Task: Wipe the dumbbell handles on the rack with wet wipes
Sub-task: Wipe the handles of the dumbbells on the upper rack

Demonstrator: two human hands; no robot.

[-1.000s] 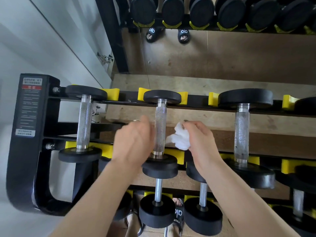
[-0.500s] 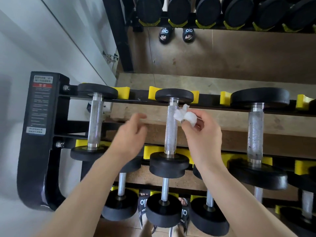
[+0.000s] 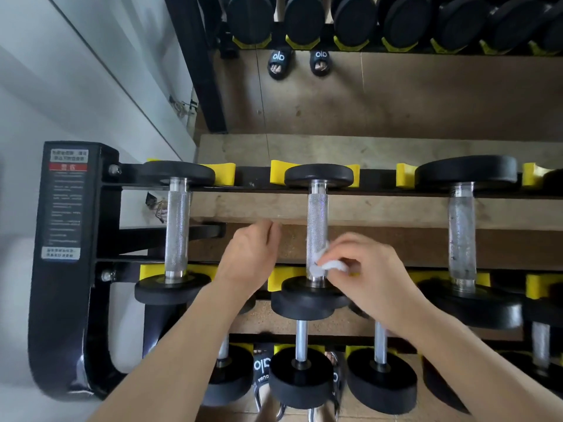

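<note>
A black dumbbell rack [image 3: 70,269] with yellow cradles holds dumbbells on its top tier. The middle dumbbell has a knurled silver handle [image 3: 317,220]. My right hand [image 3: 365,269] pinches a crumpled white wet wipe [image 3: 327,265] against the near end of that handle. My left hand [image 3: 249,254] hovers just left of the handle with loosely curled fingers, holding nothing. Another dumbbell handle [image 3: 177,229] lies to the left, and a thicker, smeared handle [image 3: 460,236] lies to the right.
A lower tier carries smaller dumbbells [image 3: 300,373] beneath my forearms. A mirror behind reflects another dumbbell row [image 3: 353,22] and my sandalled feet [image 3: 280,63]. A white wall [image 3: 76,86] stands at the left, with loose wires [image 3: 158,208] near the rack.
My right hand has slid the wipe down the middle handle from its far end to its near end. My left hand stays beside the handle.
</note>
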